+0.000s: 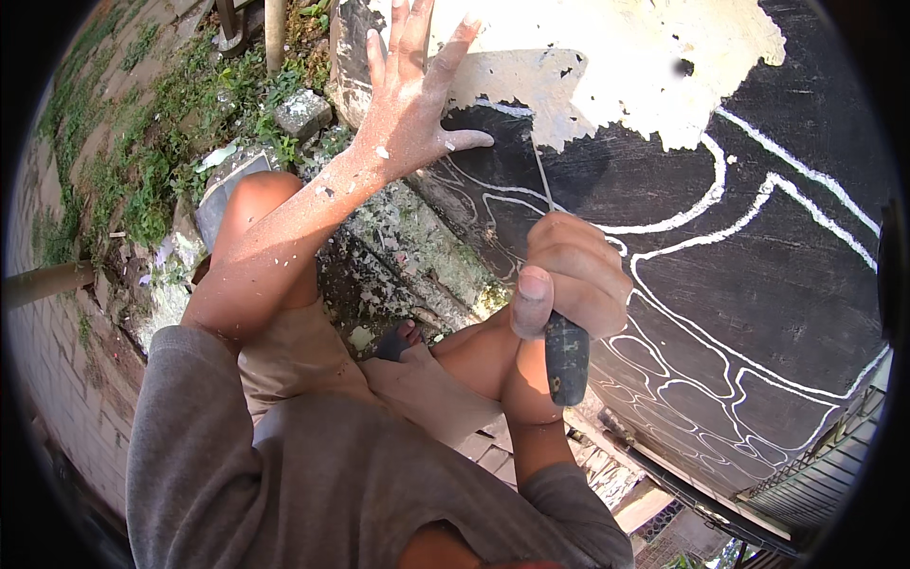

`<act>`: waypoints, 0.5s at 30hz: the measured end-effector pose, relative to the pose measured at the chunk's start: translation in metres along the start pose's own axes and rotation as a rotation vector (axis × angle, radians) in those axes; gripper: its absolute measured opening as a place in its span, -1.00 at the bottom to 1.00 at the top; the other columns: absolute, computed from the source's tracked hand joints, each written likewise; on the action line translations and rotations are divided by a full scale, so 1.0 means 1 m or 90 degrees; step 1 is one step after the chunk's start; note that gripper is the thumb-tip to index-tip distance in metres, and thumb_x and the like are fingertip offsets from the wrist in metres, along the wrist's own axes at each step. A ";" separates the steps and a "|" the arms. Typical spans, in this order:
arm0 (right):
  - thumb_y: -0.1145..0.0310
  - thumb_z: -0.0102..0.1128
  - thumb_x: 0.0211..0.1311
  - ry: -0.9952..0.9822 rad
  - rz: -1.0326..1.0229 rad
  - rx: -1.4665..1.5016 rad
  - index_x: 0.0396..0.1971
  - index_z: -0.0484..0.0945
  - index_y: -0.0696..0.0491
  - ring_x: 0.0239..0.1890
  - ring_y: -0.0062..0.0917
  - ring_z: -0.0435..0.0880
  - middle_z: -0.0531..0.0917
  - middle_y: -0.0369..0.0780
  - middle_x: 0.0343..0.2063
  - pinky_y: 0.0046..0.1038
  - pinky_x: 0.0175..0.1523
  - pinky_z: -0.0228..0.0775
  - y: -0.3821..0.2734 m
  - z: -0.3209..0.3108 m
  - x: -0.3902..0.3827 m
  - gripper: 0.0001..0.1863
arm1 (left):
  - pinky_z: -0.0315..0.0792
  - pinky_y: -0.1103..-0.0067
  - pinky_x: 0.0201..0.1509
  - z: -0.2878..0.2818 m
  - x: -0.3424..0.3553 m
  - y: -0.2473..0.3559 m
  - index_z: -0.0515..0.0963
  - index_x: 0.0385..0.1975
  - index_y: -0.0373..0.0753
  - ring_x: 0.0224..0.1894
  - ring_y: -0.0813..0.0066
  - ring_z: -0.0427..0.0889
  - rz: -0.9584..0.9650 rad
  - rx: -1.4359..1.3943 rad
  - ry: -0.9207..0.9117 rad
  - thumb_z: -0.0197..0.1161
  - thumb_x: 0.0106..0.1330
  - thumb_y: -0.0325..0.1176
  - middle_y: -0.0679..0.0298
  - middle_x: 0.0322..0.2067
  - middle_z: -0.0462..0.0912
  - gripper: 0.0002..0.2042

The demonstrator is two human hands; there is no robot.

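My left hand (412,104), speckled with pale flakes, is open with its fingers spread, against the left edge of the peeling cream coat (654,47) near the top of the view. My right hand (569,280) grips the worn dark handle (566,365) of a thin metal tool, its shaft (541,171) reaching up to the ragged lower edge of that coat. Under and around the coat is a black painted wall (796,275) with white curving outlines. The tool's exact tip is hard to make out.
Mossy broken concrete (408,247) and a pale stone block (303,112) run along the wall's foot, beside my bent knee (256,199). Weeds (147,204) and brick paving (62,370) are at left, with poles (275,33). A metal grille (815,455) stands at lower right.
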State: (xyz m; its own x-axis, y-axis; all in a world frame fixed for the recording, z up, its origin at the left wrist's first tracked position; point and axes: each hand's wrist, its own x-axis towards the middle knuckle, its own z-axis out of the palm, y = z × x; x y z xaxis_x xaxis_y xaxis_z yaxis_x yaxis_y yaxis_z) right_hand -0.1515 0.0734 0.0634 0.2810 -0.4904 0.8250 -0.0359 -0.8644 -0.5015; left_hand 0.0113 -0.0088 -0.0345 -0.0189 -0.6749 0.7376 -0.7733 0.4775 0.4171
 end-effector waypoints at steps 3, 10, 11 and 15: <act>0.49 0.29 0.06 0.003 -0.009 -0.003 -0.83 0.27 0.11 -0.81 -0.51 0.25 0.29 -0.32 -0.84 -0.52 -0.66 0.07 -0.006 -0.001 0.002 -0.60 | -0.21 -0.23 0.34 0.000 -0.002 -0.001 -0.07 0.43 0.01 0.45 -0.27 -0.29 -0.010 -0.003 0.000 0.59 -0.24 0.07 -0.22 0.40 -0.30 0.20; 0.52 0.20 0.17 -0.018 -0.080 0.054 -0.76 0.30 0.15 -0.83 -0.57 0.27 0.34 -0.29 -0.84 -0.53 -0.72 0.12 -0.003 0.011 0.013 -0.64 | -0.20 -0.23 0.34 -0.011 -0.002 -0.001 -0.05 0.43 0.00 0.45 -0.26 -0.26 -0.021 0.026 -0.020 0.59 -0.21 0.01 -0.17 0.41 -0.26 0.16; 0.52 0.20 0.18 -0.014 -0.074 0.033 -0.75 0.31 0.15 -0.83 -0.57 0.27 0.34 -0.29 -0.84 -0.53 -0.72 0.12 0.003 0.006 0.015 -0.65 | -0.20 -0.23 0.34 -0.008 -0.001 0.000 -0.05 0.43 0.00 0.45 -0.27 -0.26 -0.011 0.020 -0.023 0.60 -0.21 0.00 -0.17 0.41 -0.26 0.17; 0.37 0.11 0.30 -0.036 0.049 -0.025 -0.78 0.29 0.13 -0.84 -0.60 0.26 0.34 -0.30 -0.85 -0.54 -0.71 0.13 0.028 0.015 0.002 -0.57 | -0.19 -0.22 0.35 -0.008 0.001 -0.001 -0.06 0.43 0.09 0.45 -0.27 -0.26 -0.025 0.005 -0.016 0.59 -0.19 0.00 -0.17 0.41 -0.25 0.15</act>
State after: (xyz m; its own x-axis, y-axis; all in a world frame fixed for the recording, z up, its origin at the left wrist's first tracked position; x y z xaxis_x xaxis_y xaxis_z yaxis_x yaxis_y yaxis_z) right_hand -0.1376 0.0501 0.0474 0.3294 -0.5492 0.7680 -0.0967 -0.8287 -0.5512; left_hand 0.0165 -0.0053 -0.0300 -0.0044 -0.7069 0.7073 -0.7787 0.4461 0.4411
